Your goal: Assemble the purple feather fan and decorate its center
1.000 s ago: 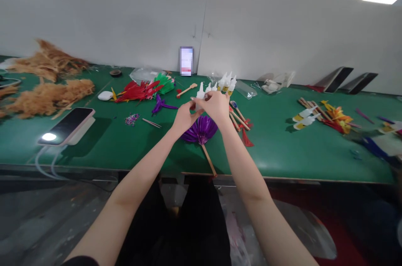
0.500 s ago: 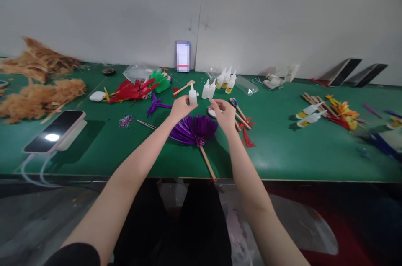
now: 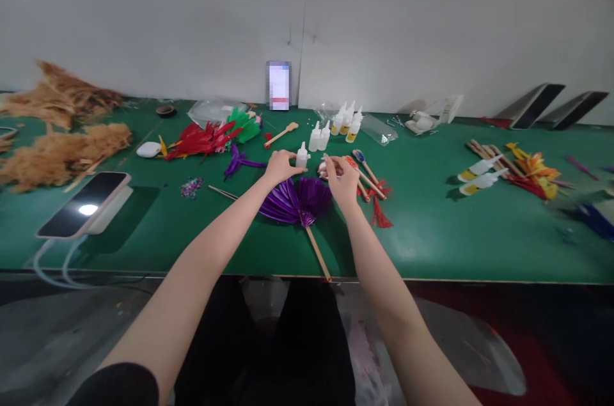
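Note:
My left hand (image 3: pixel 279 166) is closed round a small white glue bottle (image 3: pixel 302 156) and holds it upright just above the green table (image 3: pixel 432 227). My right hand (image 3: pixel 341 181) is beside it with the fingers pinched on something small that I cannot make out. Under both hands lies a purple feather fan (image 3: pixel 296 199) with a wooden handle (image 3: pixel 318 254) that points toward me. A small round red-rimmed dish (image 3: pixel 325 169) sits just beyond my right hand.
Several more glue bottles (image 3: pixel 336 125) stand behind. Red, green and purple feathers (image 3: pixel 206 137) lie at left, tan feather heaps (image 3: pixel 62 150) and a phone (image 3: pixel 85 203) farther left. Wooden sticks with red tassels (image 3: pixel 371 192) lie right; bottles and orange feathers (image 3: pixel 508 172) far right.
My hands came apart after meeting at the bottle. The left hand lowered the glue bottle toward the fan, and the right hand drew back to the right with its fingers pinched.

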{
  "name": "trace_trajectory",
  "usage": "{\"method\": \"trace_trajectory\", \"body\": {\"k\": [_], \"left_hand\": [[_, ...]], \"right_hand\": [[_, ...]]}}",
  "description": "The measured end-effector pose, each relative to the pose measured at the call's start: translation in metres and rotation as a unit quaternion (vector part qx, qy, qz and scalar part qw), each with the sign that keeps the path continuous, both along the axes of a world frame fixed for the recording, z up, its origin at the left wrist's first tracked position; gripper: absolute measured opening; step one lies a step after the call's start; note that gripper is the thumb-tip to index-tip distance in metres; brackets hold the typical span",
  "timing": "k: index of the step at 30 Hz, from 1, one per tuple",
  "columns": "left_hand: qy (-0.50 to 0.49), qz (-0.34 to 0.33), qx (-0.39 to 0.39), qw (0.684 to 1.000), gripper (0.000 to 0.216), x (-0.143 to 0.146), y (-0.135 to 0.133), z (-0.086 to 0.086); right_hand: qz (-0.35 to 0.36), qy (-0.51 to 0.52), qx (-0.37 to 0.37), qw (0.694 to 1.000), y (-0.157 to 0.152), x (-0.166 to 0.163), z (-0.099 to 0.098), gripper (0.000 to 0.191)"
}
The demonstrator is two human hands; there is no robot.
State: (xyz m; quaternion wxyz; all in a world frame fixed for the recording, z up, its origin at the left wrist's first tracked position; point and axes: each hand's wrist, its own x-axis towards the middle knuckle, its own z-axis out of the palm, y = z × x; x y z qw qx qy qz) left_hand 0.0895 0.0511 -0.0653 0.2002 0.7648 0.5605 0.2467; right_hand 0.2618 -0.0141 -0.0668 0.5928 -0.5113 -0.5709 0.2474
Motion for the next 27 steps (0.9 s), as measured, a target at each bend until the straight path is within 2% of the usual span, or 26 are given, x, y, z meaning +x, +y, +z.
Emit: {"method": "trace_trajectory", "body": {"k": [5,11,14,21,23,27], "left_hand": [[0.063,-0.011,-0.002,0.998,0.044,-0.011,-0.005,0.015],[0.157,0.063,0.025,0.985,0.038,-0.078,-0.007,0.035],[0.221,0.049,0.028,0.974,0.043,-0.099,-0.012,0.033],[0.305,-0.013,0.023,0.952,0.03,-0.086,-0.021,0.027],[0.308,-0.019,0.023,0.951,0.025,-0.083,-0.024,0.027],[0.291,-0.002,0.058,0.955,0.018,-0.083,-0.03,0.034]], "right_hand": [[-0.001,0.008,0.006,1.0,-0.002,-0.001,0.001,0.03],[-0.012,0.032,0.028,0.999,-0.005,-0.001,0.008,0.027],[-0.018,0.032,0.043,0.998,-0.008,-0.002,0.01,0.026],[-0.05,0.022,0.057,0.997,-0.017,-0.001,0.012,0.029],[-0.054,0.017,0.049,0.997,-0.017,0.0,0.011,0.031],[-0.019,0.011,0.025,0.999,-0.018,-0.003,0.009,0.033]]}}
